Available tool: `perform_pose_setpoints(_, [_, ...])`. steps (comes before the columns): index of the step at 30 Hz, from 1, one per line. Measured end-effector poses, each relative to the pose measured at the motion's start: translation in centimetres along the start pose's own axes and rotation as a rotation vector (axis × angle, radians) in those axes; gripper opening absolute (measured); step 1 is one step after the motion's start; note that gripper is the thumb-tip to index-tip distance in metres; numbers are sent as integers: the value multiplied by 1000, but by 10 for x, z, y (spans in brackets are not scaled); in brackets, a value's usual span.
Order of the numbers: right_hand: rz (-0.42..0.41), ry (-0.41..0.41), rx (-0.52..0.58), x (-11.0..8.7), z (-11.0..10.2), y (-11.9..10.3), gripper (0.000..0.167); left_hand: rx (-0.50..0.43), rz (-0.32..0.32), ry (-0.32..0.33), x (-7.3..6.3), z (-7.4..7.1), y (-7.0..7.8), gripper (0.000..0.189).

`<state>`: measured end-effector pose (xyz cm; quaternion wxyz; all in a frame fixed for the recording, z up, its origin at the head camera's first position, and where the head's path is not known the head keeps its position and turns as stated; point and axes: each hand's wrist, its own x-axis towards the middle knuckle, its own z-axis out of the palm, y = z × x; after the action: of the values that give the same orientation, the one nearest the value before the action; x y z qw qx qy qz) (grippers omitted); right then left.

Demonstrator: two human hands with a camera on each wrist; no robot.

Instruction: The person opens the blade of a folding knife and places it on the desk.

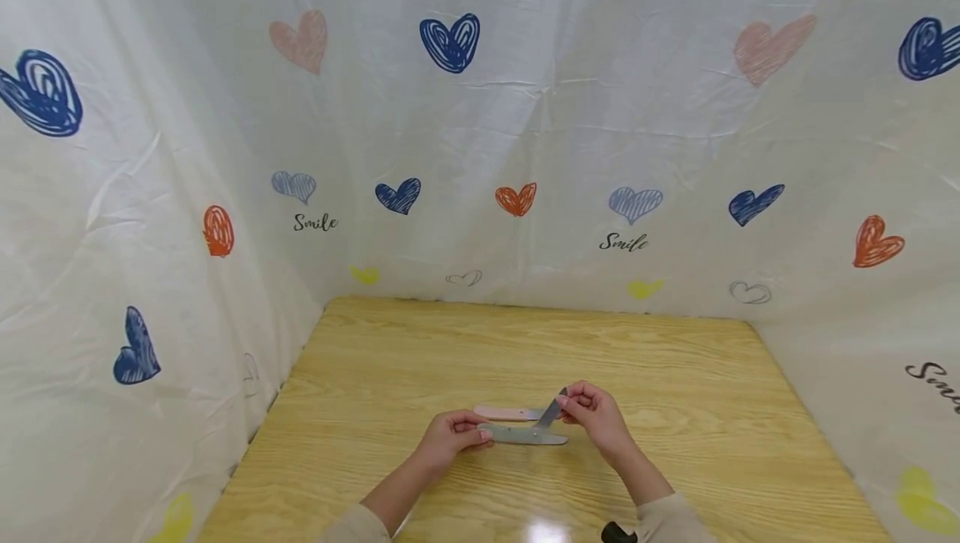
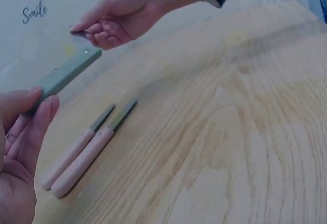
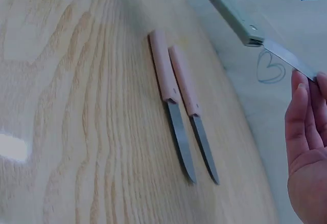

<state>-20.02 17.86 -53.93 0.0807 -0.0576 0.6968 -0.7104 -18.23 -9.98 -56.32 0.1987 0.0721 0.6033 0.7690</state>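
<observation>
My left hand (image 1: 448, 439) grips the end of a green-handled folding knife (image 1: 510, 434) between thumb and fingers. The blade (image 3: 288, 58) is swung out at an angle from the handle. My right hand (image 1: 600, 418) pinches this blade near its tip. The knife is held up above the table. Below it, two pink-handled knives, the larger knife (image 3: 164, 70) and the slimmer knife (image 3: 185, 81), lie side by side on the wood with their blades out. In the head view the green handle partly covers the pink knives.
The wooden table (image 1: 405, 351) is bordered by a white curtain (image 1: 525, 134) printed with hearts and "Smile". A dark object (image 1: 618, 533) shows near my right sleeve at the bottom edge. A bright light reflection lies on the near tabletop.
</observation>
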Motion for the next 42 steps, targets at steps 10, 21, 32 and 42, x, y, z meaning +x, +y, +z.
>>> perform_pose_setpoints(10, [-32, 145, 454, -13, 21, 17, 18, -148, 67, 166, 6, -3, -1, 13])
perform_pose_setpoints(21, [42, 273, 421, -7, 11, 16, 19, -55, 38, 148, 20, -11, 9, 40])
perform_pose_setpoints(32, [91, 272, 316, 21, -5, 25, 21, -26, -11, 144, 47, -17, 19, 43])
perform_pose_setpoints(42, [199, 330, 216, 34, -4, 53, 41, -20, -27, 227, 60, -20, 4, 41])
